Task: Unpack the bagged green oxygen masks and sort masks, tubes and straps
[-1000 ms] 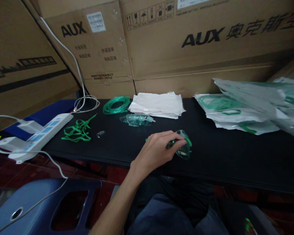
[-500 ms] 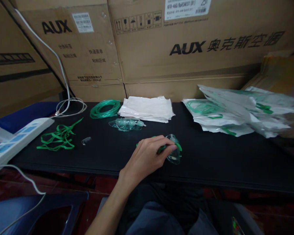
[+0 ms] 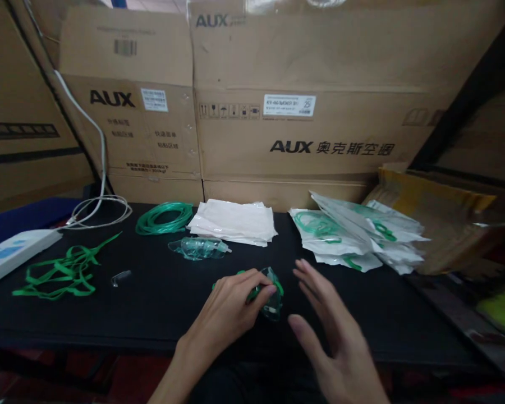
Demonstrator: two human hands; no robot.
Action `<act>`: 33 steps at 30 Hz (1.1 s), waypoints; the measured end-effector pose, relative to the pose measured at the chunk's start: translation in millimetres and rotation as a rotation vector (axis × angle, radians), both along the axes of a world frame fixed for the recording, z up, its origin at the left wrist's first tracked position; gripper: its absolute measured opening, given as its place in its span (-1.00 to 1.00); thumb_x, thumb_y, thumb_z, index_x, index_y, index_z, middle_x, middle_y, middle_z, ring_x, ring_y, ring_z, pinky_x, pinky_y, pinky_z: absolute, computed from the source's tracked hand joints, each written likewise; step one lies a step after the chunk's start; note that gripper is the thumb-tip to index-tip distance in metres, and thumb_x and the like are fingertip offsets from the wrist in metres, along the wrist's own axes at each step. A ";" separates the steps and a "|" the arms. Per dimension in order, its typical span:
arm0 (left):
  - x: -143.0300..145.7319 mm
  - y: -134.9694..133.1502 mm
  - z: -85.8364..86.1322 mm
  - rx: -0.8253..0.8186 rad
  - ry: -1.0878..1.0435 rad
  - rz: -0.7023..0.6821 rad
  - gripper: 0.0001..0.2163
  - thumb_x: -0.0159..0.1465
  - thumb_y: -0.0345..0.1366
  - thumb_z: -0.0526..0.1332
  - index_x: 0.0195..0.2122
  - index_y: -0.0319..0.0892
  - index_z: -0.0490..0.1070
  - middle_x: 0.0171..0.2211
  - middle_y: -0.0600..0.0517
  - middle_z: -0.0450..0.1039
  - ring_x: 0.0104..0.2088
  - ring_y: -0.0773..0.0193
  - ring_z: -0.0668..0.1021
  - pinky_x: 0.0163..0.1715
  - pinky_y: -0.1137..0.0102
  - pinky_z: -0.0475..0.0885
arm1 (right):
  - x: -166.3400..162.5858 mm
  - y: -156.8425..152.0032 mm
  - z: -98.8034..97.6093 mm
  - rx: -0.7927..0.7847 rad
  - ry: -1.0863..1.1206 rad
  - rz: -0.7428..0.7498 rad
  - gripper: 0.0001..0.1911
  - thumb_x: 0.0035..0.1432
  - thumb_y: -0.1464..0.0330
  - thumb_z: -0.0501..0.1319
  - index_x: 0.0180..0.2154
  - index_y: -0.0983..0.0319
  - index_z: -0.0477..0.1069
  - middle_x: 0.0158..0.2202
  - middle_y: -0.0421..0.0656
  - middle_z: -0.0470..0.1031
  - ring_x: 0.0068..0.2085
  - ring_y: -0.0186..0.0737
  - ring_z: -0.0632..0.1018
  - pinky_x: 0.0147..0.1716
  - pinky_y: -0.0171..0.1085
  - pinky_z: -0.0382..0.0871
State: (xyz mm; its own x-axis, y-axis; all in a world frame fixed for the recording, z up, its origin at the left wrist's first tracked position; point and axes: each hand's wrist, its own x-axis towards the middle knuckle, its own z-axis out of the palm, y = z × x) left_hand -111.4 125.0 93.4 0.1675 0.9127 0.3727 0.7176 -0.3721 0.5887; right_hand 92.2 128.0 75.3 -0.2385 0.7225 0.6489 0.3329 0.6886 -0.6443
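Observation:
My left hand (image 3: 229,311) grips a clear green oxygen mask (image 3: 271,296) lying on the black table (image 3: 160,292), fingers curled over it. My right hand (image 3: 332,331) hovers just right of the mask with fingers stretched out and apart, holding nothing. Another clear mask (image 3: 200,247) lies farther back. A coil of green tubing (image 3: 165,217) sits behind it, next to a stack of flat white bags (image 3: 233,221).
Green elastic straps (image 3: 61,270) and a small clear part (image 3: 121,277) lie at the left. A white power strip (image 3: 12,255) and cable (image 3: 101,207) sit far left. Packed bags with green tubing (image 3: 353,235) pile at the right. Cardboard boxes (image 3: 286,129) wall off the back.
The view has tilted up and shifted right. My right hand has come into view beside the mask. My left hand stays on the mask.

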 end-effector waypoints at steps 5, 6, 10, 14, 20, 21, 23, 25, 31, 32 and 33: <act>0.8 -0.4 1.1 -0.031 -0.056 -0.020 -0.84 0.48 -0.24 0.11 -0.19 -0.09 0.46 -0.22 0.10 0.54 -0.19 0.29 0.57 -0.14 0.43 0.36 | -26.2 24.4 -18.8 -0.027 -0.100 0.049 -0.54 0.33 0.42 0.17 0.23 0.14 0.40 0.21 -0.08 0.51 0.20 -0.07 0.53 0.21 -0.08 0.46; 0.8 -0.3 1.2 -0.033 -0.065 -0.026 -0.84 0.48 -0.23 0.11 -0.20 -0.10 0.45 -0.24 0.10 0.53 -0.20 0.29 0.56 -0.15 0.43 0.36 | -28.2 24.7 -19.9 -0.020 -0.081 0.029 -0.58 0.32 0.44 0.16 0.18 0.17 0.46 0.15 -0.06 0.56 0.15 -0.08 0.58 0.18 -0.11 0.49; 0.5 0.6 1.2 -0.053 -0.077 -0.043 -0.82 0.48 -0.21 0.11 -0.23 -0.11 0.43 -0.27 0.11 0.50 -0.24 0.32 0.54 -0.18 0.44 0.34 | -32.3 22.9 -16.3 0.017 -0.032 -0.048 -0.70 0.28 0.46 0.19 -0.02 0.25 0.60 -0.05 -0.04 0.68 -0.06 -0.11 0.70 0.02 -0.22 0.60; 1.0 0.9 1.4 -0.036 -0.048 -0.060 -0.82 0.49 -0.23 0.09 -0.23 -0.12 0.42 -0.26 0.10 0.49 -0.23 0.32 0.54 -0.19 0.43 0.34 | -35.8 22.1 -16.6 0.043 -0.019 -0.105 -0.73 0.30 0.43 0.21 -0.03 0.27 0.62 -0.08 -0.04 0.69 -0.12 -0.08 0.72 -0.03 -0.22 0.63; 2.1 -1.9 4.0 0.022 0.012 -0.090 -0.81 0.47 -0.30 0.07 -0.28 -0.14 0.40 -0.30 0.07 0.45 -0.31 0.32 0.49 -0.27 0.43 0.33 | -35.6 23.9 -20.0 -0.027 -0.006 -0.195 -0.67 0.31 0.37 0.20 0.04 0.26 0.60 -0.04 -0.04 0.66 -0.12 0.02 0.72 -0.11 -0.17 0.67; 1.8 -2.8 4.5 0.031 0.012 -0.115 -0.83 0.45 -0.33 0.09 -0.29 -0.14 0.40 -0.31 0.07 0.45 -0.32 0.33 0.48 -0.28 0.44 0.32 | -35.5 24.8 -19.1 -0.041 -0.007 -0.219 -0.67 0.32 0.36 0.19 0.03 0.27 0.61 -0.05 -0.03 0.66 -0.13 0.03 0.72 -0.12 -0.17 0.67; 0.9 -4.7 5.1 0.057 -0.001 -0.175 -0.86 0.40 -0.37 0.12 -0.31 -0.15 0.40 -0.33 0.07 0.45 -0.36 0.34 0.46 -0.32 0.45 0.31 | -36.0 26.4 -16.3 -0.060 -0.007 -0.268 -0.69 0.33 0.35 0.18 -0.01 0.27 0.62 -0.07 -0.03 0.67 -0.14 0.05 0.72 -0.14 -0.16 0.67; 0.1 -5.7 4.8 0.078 -0.018 -0.210 -0.87 0.36 -0.41 0.14 -0.34 -0.15 0.40 -0.36 0.08 0.44 -0.40 0.36 0.43 -0.36 0.46 0.30 | -37.0 27.1 -13.0 -0.061 -0.009 -0.289 -0.71 0.34 0.36 0.17 -0.05 0.26 0.64 -0.10 -0.04 0.69 -0.15 0.04 0.72 -0.16 -0.17 0.67; 1.1 0.1 0.9 -0.016 -0.013 0.022 -0.80 0.40 -0.18 0.18 -0.34 -0.12 0.46 -0.46 0.14 0.45 -0.54 0.39 0.36 -0.49 0.46 0.22 | -39.2 20.9 -15.9 0.125 -0.049 -0.164 -0.72 0.37 0.45 0.14 -0.06 0.27 0.63 -0.08 -0.01 0.69 -0.10 -0.06 0.72 -0.06 -0.21 0.65; 1.6 1.4 0.7 -0.034 -0.006 0.042 -0.77 0.40 -0.13 0.19 -0.33 -0.12 0.47 -0.47 0.15 0.46 -0.55 0.39 0.36 -0.49 0.45 0.21 | -39.4 19.5 -18.5 0.163 -0.052 -0.137 -0.71 0.38 0.46 0.13 -0.03 0.28 0.61 -0.06 0.01 0.68 -0.07 -0.07 0.71 -0.02 -0.21 0.63; 2.0 2.2 0.8 -0.039 0.003 0.039 -0.75 0.41 -0.09 0.19 -0.33 -0.11 0.48 -0.46 0.15 0.46 -0.54 0.39 0.37 -0.48 0.45 0.22 | -39.5 18.4 -21.1 0.190 -0.052 -0.120 -0.70 0.38 0.47 0.13 -0.01 0.29 0.60 -0.04 0.02 0.67 -0.04 -0.08 0.70 0.01 -0.21 0.62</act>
